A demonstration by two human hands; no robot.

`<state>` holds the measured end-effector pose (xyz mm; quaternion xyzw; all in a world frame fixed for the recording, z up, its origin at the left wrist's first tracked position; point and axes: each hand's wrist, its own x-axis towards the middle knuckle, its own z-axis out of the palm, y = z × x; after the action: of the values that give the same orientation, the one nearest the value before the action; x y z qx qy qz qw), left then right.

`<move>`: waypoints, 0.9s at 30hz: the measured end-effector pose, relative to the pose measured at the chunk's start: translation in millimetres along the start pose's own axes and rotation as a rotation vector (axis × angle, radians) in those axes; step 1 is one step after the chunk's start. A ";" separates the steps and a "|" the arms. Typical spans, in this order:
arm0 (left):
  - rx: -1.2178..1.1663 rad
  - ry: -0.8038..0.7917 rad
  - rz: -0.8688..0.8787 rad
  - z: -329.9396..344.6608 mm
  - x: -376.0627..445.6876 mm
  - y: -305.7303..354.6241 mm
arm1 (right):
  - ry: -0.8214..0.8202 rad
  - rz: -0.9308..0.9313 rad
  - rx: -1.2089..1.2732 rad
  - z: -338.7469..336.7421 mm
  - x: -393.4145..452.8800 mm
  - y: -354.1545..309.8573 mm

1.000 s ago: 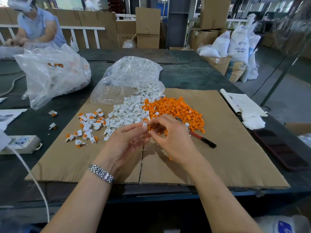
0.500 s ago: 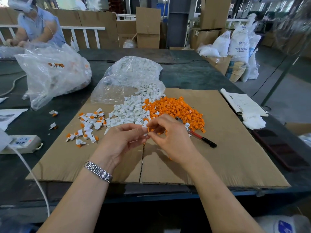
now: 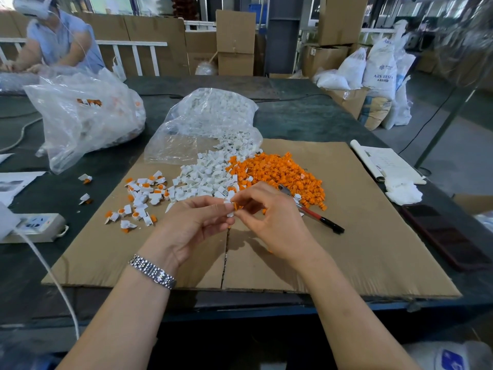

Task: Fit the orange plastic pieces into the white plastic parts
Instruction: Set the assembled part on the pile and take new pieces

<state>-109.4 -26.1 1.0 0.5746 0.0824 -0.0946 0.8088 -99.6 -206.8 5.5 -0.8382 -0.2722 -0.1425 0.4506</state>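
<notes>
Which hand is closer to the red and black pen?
The right hand. It hovers just left of the pen, partly over its near end. The left hand is farther left, beyond the right hand.

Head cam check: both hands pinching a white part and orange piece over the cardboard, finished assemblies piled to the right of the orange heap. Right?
Not quite. In the head view the finished white-and-orange assemblies lie on the left of the brown cardboard sheet, beyond the loose white plastic parts, not right of the orange plastic pieces heap. The rest holds: left hand and right hand pinch a white part with an orange piece.
</notes>
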 end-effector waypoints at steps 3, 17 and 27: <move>0.005 0.005 0.004 -0.2 -0.2 -1.2 | -0.013 0.003 0.002 0.8 -1.0 -0.4; -0.035 0.029 0.037 0.4 1.7 -3.4 | 0.013 0.008 -0.010 2.6 0.2 -0.7; -0.031 0.042 0.035 1.6 -0.1 -3.6 | -0.036 0.017 -0.022 2.3 0.9 1.3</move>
<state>-110.3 -28.8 -1.8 0.5652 0.0909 -0.0672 0.8172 -98.1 -205.2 3.8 -0.8478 -0.2718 -0.1264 0.4376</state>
